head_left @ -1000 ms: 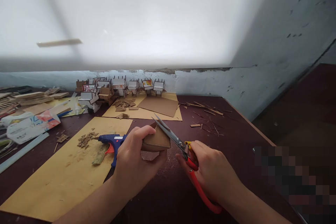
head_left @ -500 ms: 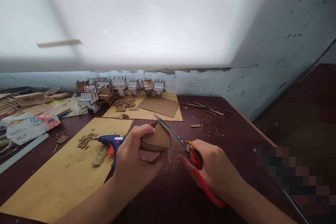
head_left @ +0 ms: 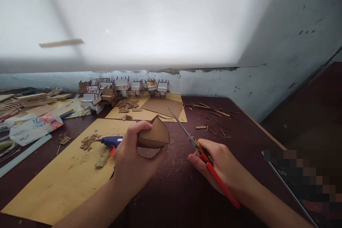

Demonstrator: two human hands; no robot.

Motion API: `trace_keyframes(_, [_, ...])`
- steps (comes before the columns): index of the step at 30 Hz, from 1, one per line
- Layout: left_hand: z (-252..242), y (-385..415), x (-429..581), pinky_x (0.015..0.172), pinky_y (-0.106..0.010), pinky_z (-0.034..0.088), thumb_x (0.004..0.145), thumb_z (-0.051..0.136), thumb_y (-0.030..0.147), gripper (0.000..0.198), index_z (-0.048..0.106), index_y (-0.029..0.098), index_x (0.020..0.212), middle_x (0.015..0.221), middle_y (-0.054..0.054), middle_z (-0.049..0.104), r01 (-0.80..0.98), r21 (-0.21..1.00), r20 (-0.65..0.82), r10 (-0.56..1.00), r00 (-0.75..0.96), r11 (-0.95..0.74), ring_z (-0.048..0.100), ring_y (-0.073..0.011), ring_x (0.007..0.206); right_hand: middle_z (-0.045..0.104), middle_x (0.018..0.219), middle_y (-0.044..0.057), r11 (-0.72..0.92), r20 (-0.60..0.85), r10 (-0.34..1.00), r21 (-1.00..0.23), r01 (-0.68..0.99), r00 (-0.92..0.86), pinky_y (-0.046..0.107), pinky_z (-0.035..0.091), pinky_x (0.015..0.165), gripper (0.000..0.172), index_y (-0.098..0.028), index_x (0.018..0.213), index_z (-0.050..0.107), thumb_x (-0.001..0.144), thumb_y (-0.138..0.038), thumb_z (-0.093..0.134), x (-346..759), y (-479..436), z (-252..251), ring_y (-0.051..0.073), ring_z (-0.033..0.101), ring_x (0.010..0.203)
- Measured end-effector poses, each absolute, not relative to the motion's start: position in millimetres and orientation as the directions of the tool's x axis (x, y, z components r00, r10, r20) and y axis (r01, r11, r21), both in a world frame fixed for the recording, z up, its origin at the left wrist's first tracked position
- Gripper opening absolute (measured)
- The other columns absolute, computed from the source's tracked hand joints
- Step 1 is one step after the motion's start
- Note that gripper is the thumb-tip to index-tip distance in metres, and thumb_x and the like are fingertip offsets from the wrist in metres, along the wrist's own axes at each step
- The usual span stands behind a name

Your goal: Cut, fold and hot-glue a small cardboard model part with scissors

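Note:
Between thumb and fingers my left hand (head_left: pixel 136 156) grips a small folded cardboard piece (head_left: pixel 154 133), box-like with a pointed upper edge, held above the table. My right hand (head_left: pixel 219 162) is wrapped round the handles of a pair of scissors (head_left: pixel 187 131) with red and yellow grips. The blades point up and to the left, look closed, and stand apart from the cardboard at its right. Behind my left hand lies a blue glue gun (head_left: pixel 110 140), partly hidden by that hand.
Small cardboard chairs (head_left: pixel 137 86) line the back by the wall. A flat cardboard sheet (head_left: pixel 162 107) and scraps lie on yellow paper (head_left: pixel 61 178). Thin offcuts (head_left: pixel 211 110) are scattered at right. Wood strips (head_left: pixel 34 98) and a glue-stick-like pale bar (head_left: pixel 26 155) lie left.
The scissors have come away from the cardboard's edge to the right, and their blades have closed. My left hand has shifted slightly left with the cardboard piece.

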State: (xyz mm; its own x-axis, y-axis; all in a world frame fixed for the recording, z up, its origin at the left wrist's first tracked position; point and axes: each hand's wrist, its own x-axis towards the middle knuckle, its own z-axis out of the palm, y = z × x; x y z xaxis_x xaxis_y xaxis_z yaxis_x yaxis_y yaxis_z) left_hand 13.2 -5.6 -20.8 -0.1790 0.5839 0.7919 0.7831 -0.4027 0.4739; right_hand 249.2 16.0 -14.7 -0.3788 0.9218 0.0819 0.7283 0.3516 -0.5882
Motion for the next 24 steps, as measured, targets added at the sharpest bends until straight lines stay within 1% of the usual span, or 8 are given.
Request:
trace_keyframes(4, [-18.6, -1.3, 10.3, 0.072, -0.030, 0.054, 0.069, 0.084, 0.025, 0.054, 0.054, 0.027, 0.113, 0.102, 0.000, 0.070, 0.776, 0.525, 0.767, 0.590, -0.253, -0.350, 0.071, -0.0192, 0.082, 0.051, 0.063, -0.003, 0.395, 0.129, 0.914, -0.495, 0.774, -0.384, 0.029, 0.031, 0.053, 0.049, -0.025, 0.068, 0.035, 0.094, -0.058, 0.058, 249.5, 17.5, -14.1, 0.014, 0.042, 0.055])
trace_keyframes(8, [-16.7, 0.6, 8.8, 0.073, -0.031, 0.054, 0.069, 0.084, 0.025, 0.054, 0.053, 0.028, 0.113, 0.105, 0.000, 0.070, 0.776, 0.533, 0.762, 0.590, -0.268, -0.336, 0.071, -0.0192, 0.082, 0.053, 0.062, -0.003, 0.404, 0.108, 0.911, -0.425, 0.810, -0.398, 0.029, 0.029, 0.053, 0.049, -0.025, 0.068, 0.036, 0.093, -0.060, 0.059, 246.5, 15.1, -14.0, 0.014, 0.042, 0.054])
trace_keyframes(12, [-18.6, 0.5, 9.0, 0.073, -0.030, 0.054, 0.069, 0.084, 0.026, 0.054, 0.053, 0.027, 0.114, 0.108, -0.001, 0.070, 0.751, 0.545, 0.761, 0.595, -0.257, -0.372, 0.071, -0.0192, 0.087, 0.054, 0.064, -0.004, 0.399, 0.092, 0.913, -0.405, 0.823, -0.398, 0.029, 0.028, 0.054, 0.047, -0.025, 0.070, 0.037, 0.091, -0.059, 0.064, 244.0, 12.1, -17.3, 0.015, 0.043, 0.055])
trace_keyframes(16, [-22.3, 0.0, 8.8, 0.076, -0.029, 0.056, 0.069, 0.085, 0.024, 0.056, 0.052, 0.027, 0.115, 0.107, -0.002, 0.069, 0.700, 0.560, 0.756, 0.619, -0.213, -0.444, 0.071, -0.0190, 0.090, 0.055, 0.065, -0.004, 0.404, 0.117, 0.912, -0.426, 0.809, -0.393, 0.029, 0.029, 0.055, 0.046, -0.026, 0.070, 0.037, 0.093, -0.057, 0.063, 241.5, 8.8, -21.4, 0.016, 0.044, 0.056])
trace_keyframes(18, [-23.3, -0.2, 8.1, 0.076, -0.029, 0.056, 0.070, 0.085, 0.024, 0.056, 0.052, 0.027, 0.115, 0.106, -0.002, 0.069, 0.704, 0.546, 0.764, 0.614, -0.196, -0.455, 0.071, -0.0187, 0.088, 0.055, 0.064, -0.004, 0.401, 0.124, 0.913, -0.434, 0.806, -0.388, 0.029, 0.028, 0.055, 0.045, -0.026, 0.071, 0.038, 0.093, -0.056, 0.062, 240.1, 6.9, -23.2, 0.016, 0.043, 0.055])
trace_keyframes(24, [-23.7, -0.5, 5.8, 0.073, -0.027, 0.055, 0.070, 0.084, 0.023, 0.055, 0.052, 0.026, 0.114, 0.102, -0.001, 0.067, 0.772, 0.425, 0.843, 0.518, -0.147, -0.473, 0.069, -0.0175, 0.084, 0.053, 0.061, -0.004, 0.392, 0.143, 0.919, -0.427, 0.815, -0.367, 0.030, 0.026, 0.054, 0.049, -0.026, 0.068, 0.033, 0.093, -0.057, 0.061, 236.1, 1.2, -25.0, 0.016, 0.041, 0.053])
